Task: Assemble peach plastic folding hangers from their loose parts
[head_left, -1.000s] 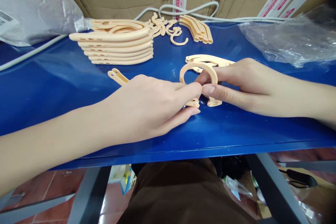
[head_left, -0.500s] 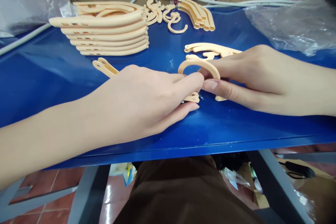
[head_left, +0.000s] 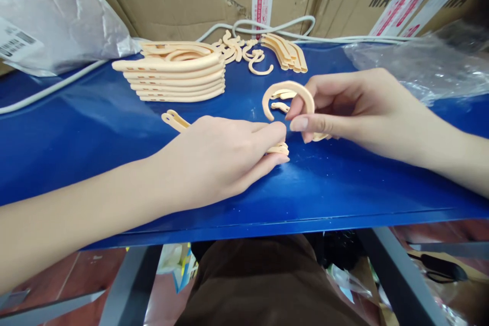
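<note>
My left hand is closed around a cream plastic hanger arm; its two-pronged end sticks out behind the knuckles, and the other end shows at the fingertips. Between thumb and fingers, my right hand pinches a curved cream hanger hook, whose open curve faces down and left. The hook is held just above and to the right of my left fingertips. More cream pieces lie on the table behind the hook, partly hidden by my right hand.
On the blue table, a stack of cream hanger arms stands at back left. Loose hooks and short curved pieces lie behind. A white cable, plastic bags and cardboard boxes line the back.
My right hand has drawn away to the right of my left hand, with the hook now turned more upright and in fuller view. The camera has tilted up a little.
</note>
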A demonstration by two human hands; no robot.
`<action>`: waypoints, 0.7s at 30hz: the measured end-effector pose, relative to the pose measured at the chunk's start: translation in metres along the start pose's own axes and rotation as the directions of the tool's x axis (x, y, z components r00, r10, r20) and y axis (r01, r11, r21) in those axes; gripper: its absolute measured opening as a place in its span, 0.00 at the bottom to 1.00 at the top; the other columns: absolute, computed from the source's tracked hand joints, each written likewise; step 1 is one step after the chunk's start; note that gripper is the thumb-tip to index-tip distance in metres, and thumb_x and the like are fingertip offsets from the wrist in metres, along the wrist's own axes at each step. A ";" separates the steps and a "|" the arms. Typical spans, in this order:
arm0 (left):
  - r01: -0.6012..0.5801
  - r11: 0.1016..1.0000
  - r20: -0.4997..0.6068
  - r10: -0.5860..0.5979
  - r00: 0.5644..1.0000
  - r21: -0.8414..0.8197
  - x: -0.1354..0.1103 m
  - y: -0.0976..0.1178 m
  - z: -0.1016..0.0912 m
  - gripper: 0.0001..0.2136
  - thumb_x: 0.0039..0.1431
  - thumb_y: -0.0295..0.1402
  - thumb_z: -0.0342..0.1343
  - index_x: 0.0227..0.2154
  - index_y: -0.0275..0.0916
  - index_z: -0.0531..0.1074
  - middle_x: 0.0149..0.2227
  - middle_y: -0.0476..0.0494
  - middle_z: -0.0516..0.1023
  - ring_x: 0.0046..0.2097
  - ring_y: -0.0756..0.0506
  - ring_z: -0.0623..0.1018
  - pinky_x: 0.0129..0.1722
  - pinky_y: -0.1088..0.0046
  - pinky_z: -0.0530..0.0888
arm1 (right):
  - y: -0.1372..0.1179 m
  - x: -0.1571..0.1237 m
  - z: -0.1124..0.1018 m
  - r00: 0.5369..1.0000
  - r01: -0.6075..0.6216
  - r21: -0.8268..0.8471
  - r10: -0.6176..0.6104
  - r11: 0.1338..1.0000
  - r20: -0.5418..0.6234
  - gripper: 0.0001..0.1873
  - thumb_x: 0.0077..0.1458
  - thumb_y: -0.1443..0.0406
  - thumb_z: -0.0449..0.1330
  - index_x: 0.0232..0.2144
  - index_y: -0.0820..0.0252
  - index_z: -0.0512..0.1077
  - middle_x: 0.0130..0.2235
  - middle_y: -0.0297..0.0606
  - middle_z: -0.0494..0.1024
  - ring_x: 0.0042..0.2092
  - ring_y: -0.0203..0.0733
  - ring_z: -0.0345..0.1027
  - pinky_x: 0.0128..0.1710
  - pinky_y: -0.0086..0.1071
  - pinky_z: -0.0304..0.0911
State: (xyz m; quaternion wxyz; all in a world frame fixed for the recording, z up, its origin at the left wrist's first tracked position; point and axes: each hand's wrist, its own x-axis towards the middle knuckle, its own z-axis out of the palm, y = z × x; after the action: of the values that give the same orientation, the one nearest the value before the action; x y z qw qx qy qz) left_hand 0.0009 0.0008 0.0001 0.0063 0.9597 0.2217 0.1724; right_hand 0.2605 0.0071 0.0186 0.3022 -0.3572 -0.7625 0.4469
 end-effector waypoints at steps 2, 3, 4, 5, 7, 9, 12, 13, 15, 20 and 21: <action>-0.002 1.000 -0.050 0.001 0.999 -0.017 0.000 -0.001 0.003 0.18 0.86 0.38 0.44 0.36 0.42 0.69 0.32 0.51 0.81 0.30 0.48 0.79 0.29 0.67 0.63 | 0.001 0.001 0.001 0.998 -0.037 0.108 0.041 0.993 -0.036 0.17 0.63 0.54 0.79 0.36 0.57 0.80 0.31 0.30 0.82 0.30 0.32 0.70 0.29 0.29 0.68; 0.000 1.000 -0.067 -0.002 0.998 -0.020 -0.001 -0.002 0.005 0.19 0.87 0.38 0.44 0.36 0.42 0.69 0.32 0.51 0.81 0.30 0.48 0.79 0.29 0.68 0.63 | 0.003 0.002 0.001 0.997 -0.039 0.140 0.047 0.989 -0.054 0.17 0.62 0.54 0.80 0.35 0.58 0.81 0.31 0.30 0.82 0.29 0.31 0.71 0.28 0.28 0.69; 0.002 1.000 -0.078 -0.003 0.997 -0.021 -0.001 -0.002 0.005 0.19 0.87 0.38 0.44 0.36 0.42 0.69 0.32 0.51 0.81 0.30 0.49 0.79 0.29 0.68 0.63 | 0.004 0.003 0.000 0.996 -0.040 0.172 0.053 0.984 -0.069 0.18 0.61 0.53 0.81 0.34 0.58 0.81 0.31 0.31 0.82 0.30 0.31 0.72 0.29 0.27 0.71; 0.009 1.000 -0.063 -0.011 0.998 -0.021 -0.002 -0.003 0.005 0.18 0.87 0.38 0.45 0.37 0.42 0.70 0.33 0.51 0.82 0.30 0.48 0.80 0.29 0.68 0.64 | 0.006 0.004 0.000 0.995 -0.042 0.205 0.060 0.978 -0.084 0.19 0.60 0.52 0.81 0.33 0.58 0.82 0.32 0.31 0.83 0.31 0.32 0.74 0.30 0.26 0.74; 0.023 1.000 -0.014 -0.024 1.000 -0.020 -0.003 -0.003 0.002 0.16 0.87 0.37 0.47 0.40 0.40 0.73 0.35 0.50 0.84 0.33 0.48 0.82 0.30 0.69 0.65 | 0.010 0.006 0.000 0.992 -0.053 0.269 0.082 0.962 -0.097 0.20 0.57 0.49 0.82 0.34 0.58 0.85 0.32 0.31 0.84 0.34 0.33 0.78 0.33 0.25 0.77; 0.028 0.999 0.015 -0.027 1.000 -0.017 -0.004 -0.003 -0.001 0.15 0.87 0.37 0.47 0.42 0.39 0.75 0.37 0.49 0.85 0.35 0.47 0.85 0.31 0.69 0.66 | 0.014 0.007 -0.001 0.991 -0.071 0.312 0.102 0.948 -0.084 0.19 0.57 0.50 0.83 0.35 0.57 0.86 0.33 0.31 0.85 0.35 0.32 0.80 0.35 0.22 0.78; 0.021 1.000 -0.018 -0.022 1.000 -0.004 -0.002 -0.003 0.000 0.17 0.87 0.37 0.46 0.43 0.38 0.77 0.37 0.48 0.86 0.35 0.46 0.86 0.29 0.69 0.64 | 0.018 0.008 -0.001 0.993 -0.090 0.343 0.111 0.935 -0.042 0.15 0.58 0.55 0.83 0.37 0.58 0.87 0.35 0.31 0.88 0.35 0.29 0.80 0.38 0.21 0.76; 0.021 1.000 -0.059 -0.021 0.998 0.005 -0.001 -0.003 0.002 0.18 0.87 0.37 0.46 0.41 0.38 0.76 0.35 0.48 0.86 0.33 0.46 0.85 0.28 0.69 0.62 | 0.018 0.009 -0.001 0.994 -0.091 0.354 0.107 0.931 -0.026 0.14 0.58 0.57 0.83 0.39 0.58 0.87 0.35 0.31 0.88 0.35 0.29 0.80 0.39 0.21 0.76; 0.021 1.000 -0.110 -0.019 0.994 0.020 0.000 -0.003 0.004 0.19 0.87 0.38 0.45 0.39 0.39 0.75 0.33 0.49 0.84 0.31 0.46 0.84 0.27 0.68 0.60 | 0.019 0.009 -0.001 0.996 -0.091 0.379 0.093 0.921 0.014 0.11 0.60 0.62 0.81 0.41 0.59 0.86 0.35 0.30 0.88 0.36 0.30 0.82 0.40 0.23 0.77; 0.018 0.999 0.004 -0.018 1.000 -0.031 0.001 -0.001 -0.001 0.17 0.87 0.38 0.47 0.40 0.39 0.75 0.37 0.48 0.86 0.35 0.46 0.86 0.28 0.68 0.60 | 0.016 0.008 0.000 0.993 -0.115 0.424 0.088 0.898 0.083 0.07 0.64 0.69 0.77 0.42 0.60 0.83 0.36 0.31 0.90 0.38 0.31 0.85 0.43 0.23 0.79; 0.019 0.999 0.001 -0.019 1.000 -0.036 0.001 0.000 -0.002 0.18 0.87 0.38 0.47 0.39 0.39 0.75 0.36 0.48 0.86 0.34 0.46 0.85 0.28 0.68 0.60 | 0.016 0.008 0.000 0.992 -0.119 0.433 0.090 0.893 0.088 0.07 0.64 0.69 0.77 0.42 0.60 0.83 0.37 0.31 0.90 0.38 0.31 0.85 0.43 0.22 0.79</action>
State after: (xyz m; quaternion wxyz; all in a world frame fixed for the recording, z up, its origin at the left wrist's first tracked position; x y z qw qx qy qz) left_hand 0.0010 0.0012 0.0026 0.0251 0.9574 0.2277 0.1760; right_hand 0.2606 0.0191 0.0059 0.3250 -0.3057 -0.6318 0.6338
